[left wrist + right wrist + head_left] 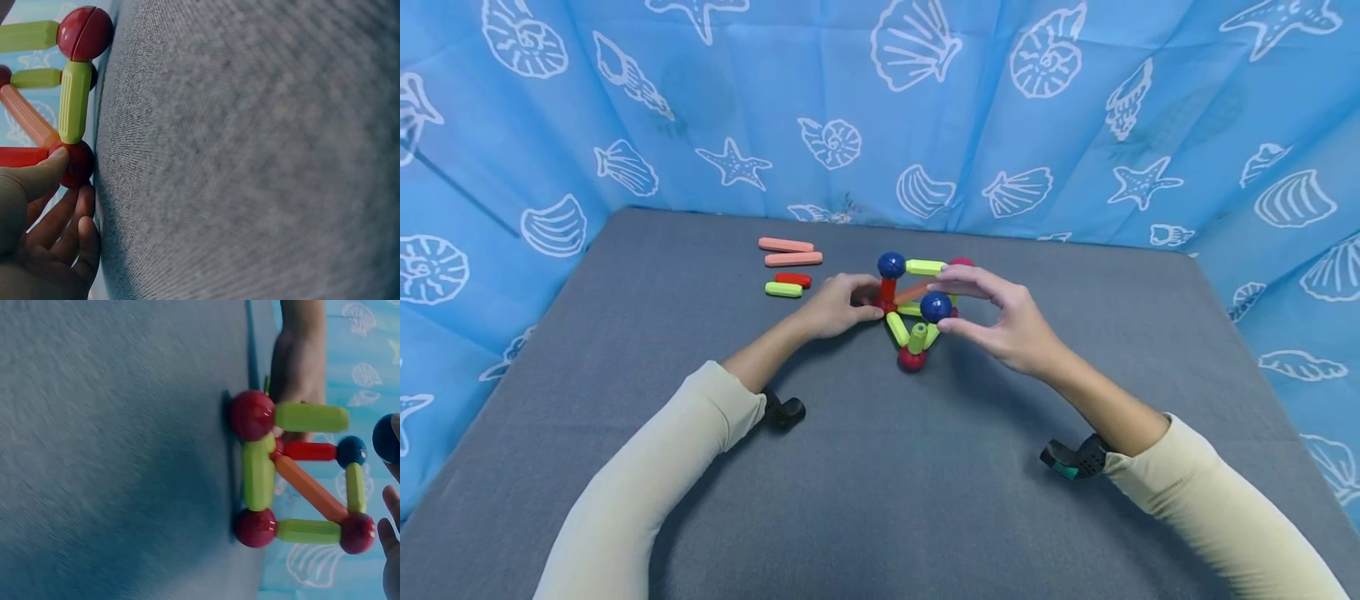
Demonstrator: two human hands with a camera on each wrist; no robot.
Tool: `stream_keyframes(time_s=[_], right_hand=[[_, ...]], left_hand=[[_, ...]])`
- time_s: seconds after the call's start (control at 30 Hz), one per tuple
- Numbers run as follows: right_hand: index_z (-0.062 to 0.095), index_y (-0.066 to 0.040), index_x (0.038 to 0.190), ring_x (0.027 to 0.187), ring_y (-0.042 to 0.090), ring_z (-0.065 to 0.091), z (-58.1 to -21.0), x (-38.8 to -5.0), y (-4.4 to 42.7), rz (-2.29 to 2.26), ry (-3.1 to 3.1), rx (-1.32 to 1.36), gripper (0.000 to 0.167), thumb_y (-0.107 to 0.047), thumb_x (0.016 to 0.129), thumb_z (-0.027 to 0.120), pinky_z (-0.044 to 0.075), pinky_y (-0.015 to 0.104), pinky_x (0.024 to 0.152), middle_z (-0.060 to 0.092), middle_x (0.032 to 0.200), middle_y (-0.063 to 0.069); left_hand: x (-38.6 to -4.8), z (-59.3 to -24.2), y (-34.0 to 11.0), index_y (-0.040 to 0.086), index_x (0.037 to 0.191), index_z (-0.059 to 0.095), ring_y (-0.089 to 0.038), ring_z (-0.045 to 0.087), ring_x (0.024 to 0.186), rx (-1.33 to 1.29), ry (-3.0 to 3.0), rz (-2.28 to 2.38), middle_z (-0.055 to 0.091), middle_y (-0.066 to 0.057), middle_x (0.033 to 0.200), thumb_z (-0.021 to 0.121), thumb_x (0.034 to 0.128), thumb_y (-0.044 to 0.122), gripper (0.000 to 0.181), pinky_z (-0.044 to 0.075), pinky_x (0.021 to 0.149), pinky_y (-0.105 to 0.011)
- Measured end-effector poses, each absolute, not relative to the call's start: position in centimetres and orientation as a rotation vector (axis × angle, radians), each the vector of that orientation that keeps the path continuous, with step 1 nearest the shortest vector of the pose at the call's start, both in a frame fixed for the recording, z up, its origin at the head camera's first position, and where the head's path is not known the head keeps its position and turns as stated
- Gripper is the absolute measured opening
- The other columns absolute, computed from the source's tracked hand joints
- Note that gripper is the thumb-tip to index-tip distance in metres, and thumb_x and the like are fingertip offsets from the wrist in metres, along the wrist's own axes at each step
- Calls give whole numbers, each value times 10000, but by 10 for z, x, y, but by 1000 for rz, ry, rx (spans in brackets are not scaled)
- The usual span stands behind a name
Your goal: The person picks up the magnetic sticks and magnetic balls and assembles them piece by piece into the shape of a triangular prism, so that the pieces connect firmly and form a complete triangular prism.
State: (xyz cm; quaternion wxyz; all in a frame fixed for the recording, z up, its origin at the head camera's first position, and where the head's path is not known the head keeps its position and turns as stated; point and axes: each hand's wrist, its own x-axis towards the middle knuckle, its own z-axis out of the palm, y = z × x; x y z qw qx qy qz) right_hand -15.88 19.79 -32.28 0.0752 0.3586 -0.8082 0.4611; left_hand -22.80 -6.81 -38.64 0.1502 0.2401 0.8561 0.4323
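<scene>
A frame of magnetic rods and balls stands on the table. My left hand (835, 308) grips its left red ball (79, 165), with the thumb on the ball and the fingers beneath. My right hand (1018, 333) pinches a loose blue ball (936, 307) between thumb and fingers, apart from the frame. A green rod (312, 417) stands upright on the front red ball (912, 359), its top end bare. Another blue ball (891, 265) tops a short red rod (310, 451). An orange rod (310, 487) runs diagonally across the back to a red ball (357, 533).
Left of the frame lie two orange rods (793, 259), a red rod (793, 280) and a green rod (784, 290). The grey tabletop (880, 483) ends at a blue shell-patterned curtain (760, 100) at the back and sides.
</scene>
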Motion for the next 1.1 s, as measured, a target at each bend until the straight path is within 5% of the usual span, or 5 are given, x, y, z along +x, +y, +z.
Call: stream_keyframes(time_s=[0.53, 0.7, 0.87, 1.1], right_hand=[[583, -56, 1344, 1249, 219, 565, -329, -153, 193, 1354, -2443, 1062, 567, 15, 818, 783, 438, 452, 1051, 620, 1336, 73], [558, -6, 1351, 1257, 277, 535, -329, -167, 207, 1468, -2280, 801, 523, 84, 853, 694, 406, 391, 1061, 595, 1348, 128], [464, 15, 1428, 1311, 288, 505, -344, -185, 223, 1702, -2457, 570, 497, -9, 956, 614, 407, 381, 1087, 519, 1424, 178], [406, 34, 1461, 1314, 363, 504, -370, -193, 228, 1817, -2783, 577, 552, -36, 962, 632, 441, 361, 1052, 490, 1447, 224]], left_hand=[[-227, -386, -68, 46, 1334, 590, -208, 603, 1072, 677, 2462, 1241, 643, -100, 1251, 693, 941, 127, 413, 482, 964, -379], [-227, -387, -67, 52, 1337, 588, -206, 599, 1070, 672, 2466, 1240, 641, -95, 1253, 694, 938, 127, 419, 479, 961, -375], [-227, -387, -67, 53, 1335, 589, -201, 602, 1065, 668, 2473, 1233, 644, -91, 1247, 696, 938, 130, 418, 480, 960, -374], [-226, -387, -68, 56, 1344, 582, -198, 602, 1070, 668, 2464, 1244, 640, -90, 1256, 697, 936, 132, 430, 480, 964, -374]])
